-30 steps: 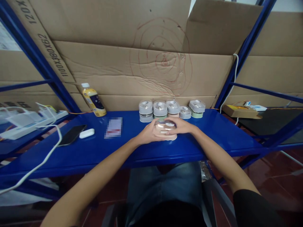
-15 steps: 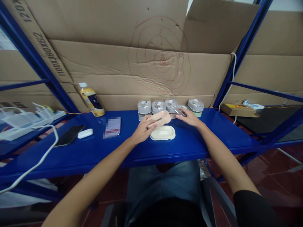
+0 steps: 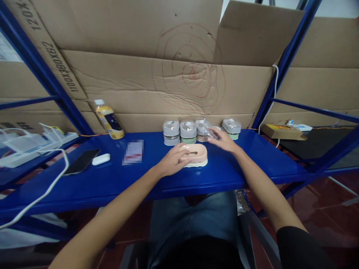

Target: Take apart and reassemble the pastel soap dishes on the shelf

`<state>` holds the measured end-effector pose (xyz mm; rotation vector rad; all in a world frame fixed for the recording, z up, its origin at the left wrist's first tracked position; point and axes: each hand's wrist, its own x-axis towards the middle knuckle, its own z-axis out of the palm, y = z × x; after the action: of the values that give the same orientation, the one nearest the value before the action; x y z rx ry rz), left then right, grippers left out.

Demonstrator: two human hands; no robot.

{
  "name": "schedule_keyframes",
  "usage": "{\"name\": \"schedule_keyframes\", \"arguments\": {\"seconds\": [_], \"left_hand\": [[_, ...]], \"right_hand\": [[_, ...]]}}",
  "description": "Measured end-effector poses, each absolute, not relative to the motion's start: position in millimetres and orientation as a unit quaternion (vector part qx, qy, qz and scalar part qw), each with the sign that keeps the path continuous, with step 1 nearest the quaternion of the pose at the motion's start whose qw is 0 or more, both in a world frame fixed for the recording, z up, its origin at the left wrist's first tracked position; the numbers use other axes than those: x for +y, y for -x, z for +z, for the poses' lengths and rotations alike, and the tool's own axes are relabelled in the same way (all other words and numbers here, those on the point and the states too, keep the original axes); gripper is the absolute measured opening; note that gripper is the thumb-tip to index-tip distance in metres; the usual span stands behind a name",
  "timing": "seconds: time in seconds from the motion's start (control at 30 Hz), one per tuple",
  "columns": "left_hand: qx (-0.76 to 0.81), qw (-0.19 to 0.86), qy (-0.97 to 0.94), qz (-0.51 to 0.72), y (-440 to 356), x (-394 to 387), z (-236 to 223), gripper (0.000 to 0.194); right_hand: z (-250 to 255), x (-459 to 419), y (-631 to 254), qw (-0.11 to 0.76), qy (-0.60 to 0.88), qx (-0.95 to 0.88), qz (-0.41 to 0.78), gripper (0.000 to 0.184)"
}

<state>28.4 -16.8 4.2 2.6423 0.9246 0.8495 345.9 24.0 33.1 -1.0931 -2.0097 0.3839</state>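
Note:
My left hand (image 3: 174, 160) is closed on the left end of a peach-coloured oval box body (image 3: 200, 152) with a dark slot in its top. This body sits on a cream oval base (image 3: 200, 163), whose wavy rim shows below it on the blue table (image 3: 151, 179). My right hand (image 3: 224, 140) grips a clear plastic lid (image 3: 209, 132) and holds it up, tilted, behind and to the right of the box. The lid partly hides the containers behind it.
Several clear-lidded containers stand along the back, among them a grey one (image 3: 171, 132), a green one (image 3: 188, 132) and another green one (image 3: 232, 129). To the left are a yellow bottle (image 3: 109, 119), a blurred card (image 3: 133, 152), a white case (image 3: 101, 159) and a phone (image 3: 82, 161).
My left hand has lowered the peach body from a tilted position in the air onto the cream base. My right hand still holds the clear lid in nearly the same place.

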Motion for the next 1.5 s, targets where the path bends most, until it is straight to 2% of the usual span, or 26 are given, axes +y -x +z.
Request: {"name": "schedule_keyframes", "arguments": {"seconds": [0.1,0.2,0.3,0.37,0.63,0.83,1.03,1.17,1.27,1.37,1.43,1.5], "left_hand": [[0.300,0.123,-0.902,0.286,-32,-18,2,0.042],[0.341,0.159,-0.871,0.316,-36,-12,-5,0.071],[0.380,0.214,-0.823,0.363,-39,-4,-13,0.103],[0.382,0.245,-0.803,0.386,-41,-2,-15,0.117],[0.400,0.269,-0.788,0.382,-46,-7,-10,0.131],[0.392,0.270,-0.795,0.375,-46,-4,-11,0.132],[0.381,0.231,-0.829,0.338,-44,0,-13,0.115],[0.358,0.232,-0.834,0.351,-39,1,-14,0.113],[0.350,0.217,-0.826,0.385,-36,0,-12,0.094],[0.367,0.184,-0.815,0.409,-37,0,-11,0.074],[0.372,0.178,-0.815,0.407,-39,0,-11,0.070],[0.373,0.176,-0.818,0.401,-41,1,-12,0.069]], "right_hand": [[29,18,-332,0.365,0.362,-0.841,0.168,0.079],[25,12,-315,0.322,0.331,-0.869,0.180,0.088],[22,8,-302,0.315,0.322,-0.878,0.162,0.094],[22,7,-296,0.311,0.315,-0.886,0.139,0.095],[21,10,-293,0.260,0.301,-0.913,0.097,0.096],[23,10,-295,0.223,0.314,-0.915,0.118,0.097],[19,10,-298,0.195,0.332,-0.913,0.133,0.111],[22,11,-306,0.203,0.330,-0.910,0.152,0.109],[33,14,-326,0.262,0.367,-0.879,0.155,0.102],[49,19,-352,0.364,0.454,-0.806,0.110,0.097],[61,26,-365,0.415,0.523,-0.744,0.044,0.092],[72,38,-370,0.429,0.594,-0.680,-0.031,0.089]]}}
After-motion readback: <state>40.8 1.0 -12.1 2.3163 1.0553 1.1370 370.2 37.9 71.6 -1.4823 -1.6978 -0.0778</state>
